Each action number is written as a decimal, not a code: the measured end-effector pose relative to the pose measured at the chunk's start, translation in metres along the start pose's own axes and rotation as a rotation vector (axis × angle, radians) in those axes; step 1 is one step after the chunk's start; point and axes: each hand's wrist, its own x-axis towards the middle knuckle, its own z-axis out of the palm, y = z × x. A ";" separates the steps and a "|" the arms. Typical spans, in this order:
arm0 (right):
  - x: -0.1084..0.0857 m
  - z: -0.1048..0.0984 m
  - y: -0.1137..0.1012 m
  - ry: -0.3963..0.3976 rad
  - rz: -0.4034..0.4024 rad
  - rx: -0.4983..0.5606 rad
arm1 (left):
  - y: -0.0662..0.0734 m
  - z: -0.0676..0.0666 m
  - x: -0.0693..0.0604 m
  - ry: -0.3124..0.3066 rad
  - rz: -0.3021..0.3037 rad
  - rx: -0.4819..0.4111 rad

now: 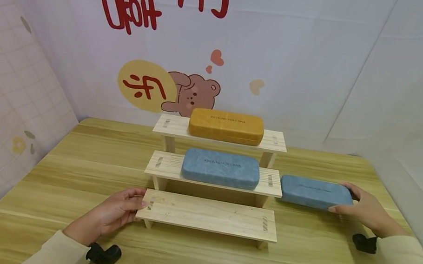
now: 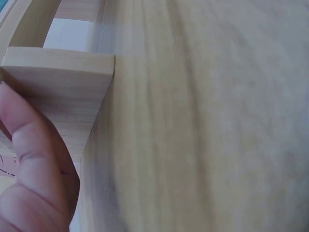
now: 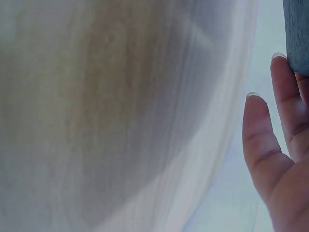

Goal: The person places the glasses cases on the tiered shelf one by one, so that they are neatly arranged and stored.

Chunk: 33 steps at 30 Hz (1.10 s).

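A three-step wooden display stand point(image 1: 207, 214) is at the middle of the table. My left hand point(image 1: 119, 210) grips the left end of its lowest step, thumb on the upper side. The left wrist view shows a finger point(image 2: 36, 159) against the end of the board. With my right hand point(image 1: 365, 211) I hold a blue glasses case point(image 1: 311, 194) by its right end, just right of the middle step. Only a corner of this case point(image 3: 297, 34) enters the right wrist view. Whether it is lifted off the table I cannot tell.
On the top step lies a yellow-orange glasses case point(image 1: 226, 127), and a second blue glasses case point(image 1: 221, 169) lies on the middle step. The wood-grain table point(image 1: 189, 260) ends at a printed cloth wall point(image 1: 294, 47) behind, with more cloth on both sides.
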 end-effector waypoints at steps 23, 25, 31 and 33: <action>-0.054 -0.015 -0.019 0.111 -0.015 0.059 | 0.000 0.002 0.000 0.016 -0.003 0.003; -0.057 -0.013 -0.022 0.132 -0.036 0.053 | 0.001 0.002 -0.001 0.017 -0.004 0.006; -0.066 -0.009 -0.032 0.179 -0.084 0.032 | 0.000 0.002 -0.001 0.010 -0.004 0.018; -0.069 -0.007 -0.035 0.185 -0.107 0.051 | 0.001 0.002 -0.001 0.008 -0.003 0.018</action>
